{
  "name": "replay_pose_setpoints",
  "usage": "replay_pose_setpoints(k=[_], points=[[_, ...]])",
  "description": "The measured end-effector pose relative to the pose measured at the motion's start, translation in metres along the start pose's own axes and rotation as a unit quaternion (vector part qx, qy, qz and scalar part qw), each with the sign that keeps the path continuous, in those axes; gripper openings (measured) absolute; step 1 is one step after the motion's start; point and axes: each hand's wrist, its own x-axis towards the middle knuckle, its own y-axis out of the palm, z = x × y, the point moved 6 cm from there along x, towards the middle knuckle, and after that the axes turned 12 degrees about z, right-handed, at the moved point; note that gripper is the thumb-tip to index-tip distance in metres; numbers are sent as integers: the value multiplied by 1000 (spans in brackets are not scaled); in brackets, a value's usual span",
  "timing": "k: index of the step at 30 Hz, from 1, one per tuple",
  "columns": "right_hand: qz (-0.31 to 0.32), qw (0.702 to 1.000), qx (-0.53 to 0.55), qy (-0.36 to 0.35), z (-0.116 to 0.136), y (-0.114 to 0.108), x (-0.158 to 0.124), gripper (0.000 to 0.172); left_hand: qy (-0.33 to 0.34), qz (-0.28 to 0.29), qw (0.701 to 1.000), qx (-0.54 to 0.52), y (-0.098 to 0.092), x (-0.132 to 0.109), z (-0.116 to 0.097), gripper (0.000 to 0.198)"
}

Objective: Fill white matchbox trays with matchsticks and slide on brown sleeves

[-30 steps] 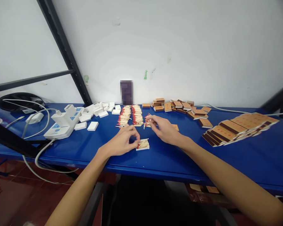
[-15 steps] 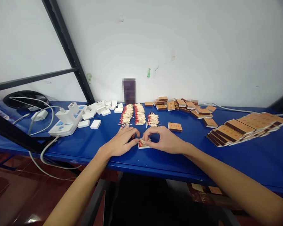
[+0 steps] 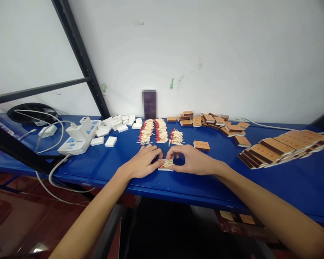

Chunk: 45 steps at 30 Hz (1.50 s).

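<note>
Near the table's front edge lies a small white matchbox tray point(image 3: 166, 169) with red-tipped matches point(image 3: 167, 163) in it. My left hand point(image 3: 143, 161) grips the tray's left end between thumb and fingers, covering that end. Around the right end curve the thumb and fingers of my right hand point(image 3: 193, 160), closed on the tray. Just behind the hands, loose matches lie in three heaps: a tall left heap point(image 3: 146, 131), a middle heap point(image 3: 161, 131) and a smaller right heap point(image 3: 176, 136). A single orange matchbox sleeve point(image 3: 201, 145) lies beyond my right hand.
White trays point(image 3: 118, 124) are scattered at the back left, beside a white power strip point(image 3: 77, 140) with cables. Matchboxes point(image 3: 218, 124) pile up at the back right. Flattened-looking stacked sleeves point(image 3: 275, 149) lean at the right. A black metal post point(image 3: 82, 57) rises at left.
My right fingers have moved slightly apart and toward the tray's right end. More of the matches in the tray now show. The whole view has shifted a little.
</note>
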Motion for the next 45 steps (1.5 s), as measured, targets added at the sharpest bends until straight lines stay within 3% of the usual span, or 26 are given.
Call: replay_pose_setpoints(k=[11,27,39,45], points=[[-19,998,-54,0,-4,5,4,6,11,-9,1000,11,-3,-7,-6,27],[-11,1000,-15,-6,-1,10,6,6,5,-25,1000,12,-4,-6,-4,33],[-68,997,-28,4,-3,5,4,9,-1,-30,999,18,-4,-6,-3,34],[-54,998,-36,12,-5,6,5,13,-6,-30,999,25,-5,-7,-3,35]])
